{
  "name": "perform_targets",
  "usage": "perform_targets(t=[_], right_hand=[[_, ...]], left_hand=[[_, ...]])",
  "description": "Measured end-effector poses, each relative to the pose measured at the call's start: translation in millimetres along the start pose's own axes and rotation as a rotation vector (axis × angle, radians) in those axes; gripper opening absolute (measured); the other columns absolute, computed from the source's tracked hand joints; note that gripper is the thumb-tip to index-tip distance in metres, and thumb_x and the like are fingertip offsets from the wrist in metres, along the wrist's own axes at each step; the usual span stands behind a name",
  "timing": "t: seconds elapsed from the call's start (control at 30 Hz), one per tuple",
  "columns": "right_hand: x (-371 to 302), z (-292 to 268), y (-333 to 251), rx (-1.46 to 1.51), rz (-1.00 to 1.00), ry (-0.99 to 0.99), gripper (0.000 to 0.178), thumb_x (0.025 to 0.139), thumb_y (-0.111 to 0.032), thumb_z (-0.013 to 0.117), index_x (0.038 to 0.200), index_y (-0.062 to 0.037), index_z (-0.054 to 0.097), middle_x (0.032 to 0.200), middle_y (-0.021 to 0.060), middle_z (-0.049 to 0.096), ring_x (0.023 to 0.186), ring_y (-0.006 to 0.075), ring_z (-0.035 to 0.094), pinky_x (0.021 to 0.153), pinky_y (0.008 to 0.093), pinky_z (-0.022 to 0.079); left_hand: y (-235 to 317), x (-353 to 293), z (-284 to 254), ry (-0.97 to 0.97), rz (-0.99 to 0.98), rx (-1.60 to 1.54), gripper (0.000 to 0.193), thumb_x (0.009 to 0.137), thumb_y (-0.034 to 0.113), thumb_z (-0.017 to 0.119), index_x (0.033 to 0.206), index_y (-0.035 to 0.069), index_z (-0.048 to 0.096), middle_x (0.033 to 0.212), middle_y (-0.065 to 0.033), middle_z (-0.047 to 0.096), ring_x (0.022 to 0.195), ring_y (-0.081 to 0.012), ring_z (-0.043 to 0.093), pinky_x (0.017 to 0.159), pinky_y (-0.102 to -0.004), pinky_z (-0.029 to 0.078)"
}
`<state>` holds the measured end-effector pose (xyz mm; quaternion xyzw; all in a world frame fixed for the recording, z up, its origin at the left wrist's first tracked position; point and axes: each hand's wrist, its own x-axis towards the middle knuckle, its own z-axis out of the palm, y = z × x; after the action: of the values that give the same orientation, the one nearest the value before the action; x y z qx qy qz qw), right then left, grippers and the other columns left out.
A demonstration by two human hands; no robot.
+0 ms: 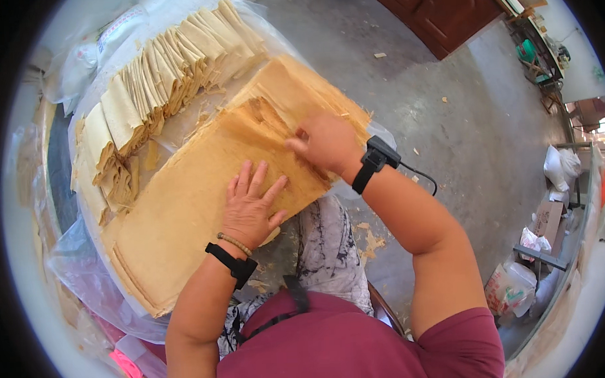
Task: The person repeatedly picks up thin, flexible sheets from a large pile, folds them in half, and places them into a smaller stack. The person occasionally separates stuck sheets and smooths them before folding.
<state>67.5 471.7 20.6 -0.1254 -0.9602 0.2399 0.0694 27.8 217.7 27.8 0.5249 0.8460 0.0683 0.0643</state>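
A thick stack of thin yellow-tan sheets [183, 200], like dried bean curd skin, lies across the table in front of me. My left hand [248, 207] rests flat on the stack with its fingers spread. On the right part of the stack, my right hand [327, 143] is curled, with thumb and fingers closed on a lifted, creased edge of the top sheet [263, 124]. Its fingertips are partly hidden. Beyond that hand lies a second layer of sheets [292, 83], paler orange at its edge.
Folded pale sheets [159, 77] stand in a long row along the table's far left side, with broken flakes nearby. Clear plastic [95, 263] hangs over the near left edge. Scraps [371, 243] lie on the grey floor. A dark red wooden cabinet [436, 14] stands at the back.
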Motion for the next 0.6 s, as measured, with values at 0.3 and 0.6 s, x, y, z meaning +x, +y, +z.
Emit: perform_targets(t=[0.3, 0.6], right_hand=[[10.7, 10.5, -2.5, 0.955, 0.481, -0.402, 0.027, 0.093, -0.034, 0.073, 0.084, -0.0089, 0.071, 0.079, 0.0034, 0.069, 0.067, 0.0139, 0.064, 0.058, 0.0313, 0.049], [11.8, 23.2, 0.8, 1.136, 0.365, -0.38, 0.02, 0.098, -0.028, 0.072, 0.094, -0.0085, 0.069, 0.082, -0.0042, 0.066, 0.074, 0.0058, 0.059, 0.064, 0.0235, 0.046]], left_hand=[[3.7, 1.7, -6.6, -0.029, -0.029, -0.035, 0.066, 0.083, 0.046, 0.078, 0.144, 0.029, 0.06, 0.161, -0.0106, 0.04, 0.153, -0.0359, 0.028, 0.122, -0.0531, 0.024], [-36.4, 18.9, -2.4, 0.275, -0.114, -0.49, 0.058, 0.088, 0.012, 0.074, 0.144, 0.017, 0.057, 0.145, -0.0121, 0.056, 0.112, -0.0252, 0.065, 0.095, -0.0371, 0.053]])
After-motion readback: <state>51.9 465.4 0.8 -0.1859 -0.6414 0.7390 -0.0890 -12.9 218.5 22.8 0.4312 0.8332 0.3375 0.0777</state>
